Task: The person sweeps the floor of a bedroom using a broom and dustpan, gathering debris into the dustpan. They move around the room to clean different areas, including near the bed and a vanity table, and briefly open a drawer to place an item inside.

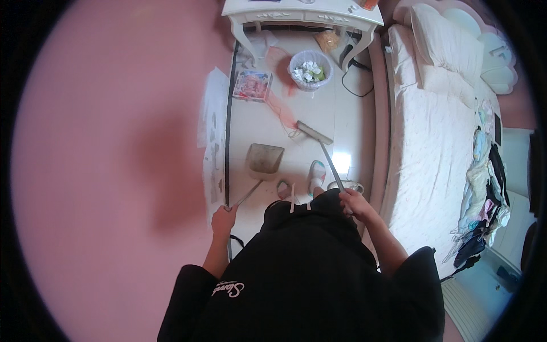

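Note:
My left hand [224,217] is closed round the handle of a dustpan [266,158], whose grey-beige pan lies on the tiled floor ahead of my feet. In my right hand [356,204] is the grey stick of a broom [314,132]; its pale, wide head rests on the floor farther forward and to the right of the pan. Thin strands [294,134] lie by the left end of the broom head, close to a reddish, sheer-looking patch [282,114]. The pan and the broom head are apart.
A lined waste bin [308,80] full of crumpled tissues stands before a white desk [273,17]. Left of it sits a clear box [252,85] with pink contents. A black cable [358,93] trails at the right. The bed [424,159] borders the right side, a pink wall [114,142] the left.

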Motion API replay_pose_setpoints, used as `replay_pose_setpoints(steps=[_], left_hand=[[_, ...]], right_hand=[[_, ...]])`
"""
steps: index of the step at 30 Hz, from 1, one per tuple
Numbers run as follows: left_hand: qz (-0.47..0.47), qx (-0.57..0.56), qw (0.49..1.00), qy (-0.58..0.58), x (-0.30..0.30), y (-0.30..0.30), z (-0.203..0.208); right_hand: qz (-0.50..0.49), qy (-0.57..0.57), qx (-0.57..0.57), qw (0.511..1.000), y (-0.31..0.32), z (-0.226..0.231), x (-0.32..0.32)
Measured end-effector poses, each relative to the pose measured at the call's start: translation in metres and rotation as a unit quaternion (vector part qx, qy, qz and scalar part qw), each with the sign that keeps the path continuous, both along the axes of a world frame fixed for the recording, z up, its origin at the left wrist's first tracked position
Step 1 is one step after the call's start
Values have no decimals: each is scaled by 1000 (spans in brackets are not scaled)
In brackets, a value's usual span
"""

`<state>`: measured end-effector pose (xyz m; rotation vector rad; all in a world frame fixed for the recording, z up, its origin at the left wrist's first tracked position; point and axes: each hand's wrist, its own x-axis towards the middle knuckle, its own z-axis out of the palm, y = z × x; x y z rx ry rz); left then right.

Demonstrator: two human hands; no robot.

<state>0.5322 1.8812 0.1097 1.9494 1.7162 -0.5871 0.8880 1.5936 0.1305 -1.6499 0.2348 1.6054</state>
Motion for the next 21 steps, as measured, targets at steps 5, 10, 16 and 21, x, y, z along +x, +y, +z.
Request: replay_pose_setpoints(steps=[5,10,16,21], left_hand=[[-7,-18,999,-34,2,15,9],[7,16,997,-81,-7,14,8],[5,47,991,-122,-23,9,1],[29,-4,991,-133,-15,7,25]], right_hand=[[-77,-4,31,997,8,28,-18],[137,-134,36,981,2,45,-24],[154,-43,25,987,31,86,-24],[140,-65,37,987,67,37,-47]])
